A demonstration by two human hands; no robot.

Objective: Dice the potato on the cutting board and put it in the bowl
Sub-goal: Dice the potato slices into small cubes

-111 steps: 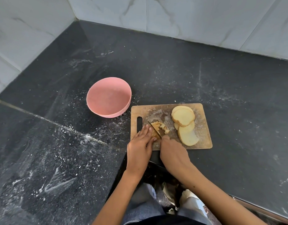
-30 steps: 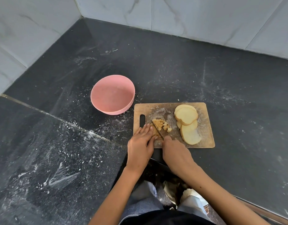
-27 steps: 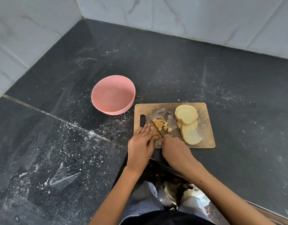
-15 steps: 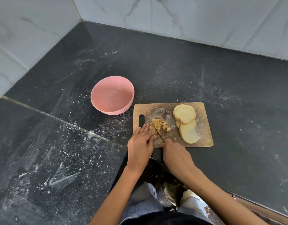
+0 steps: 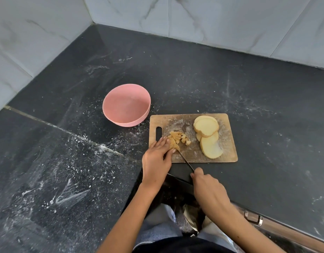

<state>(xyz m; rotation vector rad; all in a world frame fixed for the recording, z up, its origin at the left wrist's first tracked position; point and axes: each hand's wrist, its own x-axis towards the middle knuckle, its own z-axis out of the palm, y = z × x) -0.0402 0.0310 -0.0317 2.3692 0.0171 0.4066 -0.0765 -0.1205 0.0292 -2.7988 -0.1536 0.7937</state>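
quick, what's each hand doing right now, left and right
Left hand: open, straight fingers resting on the diced potato on the cutting board.
Right hand: closed around the knife handle, blade tip at the dice.

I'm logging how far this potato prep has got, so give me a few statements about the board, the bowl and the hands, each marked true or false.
1. The pink bowl already holds diced potato. False: it shows no potato inside.
2. A small pile of diced potato lies on the wooden cutting board. True.
3. The right hand holds the knife. True.
4. All the potato has been diced. False: several potato slices lie overlapped on the board's right side.
5. The left hand rests inside the bowl. False: its fingers touch the potato being cut on the board.
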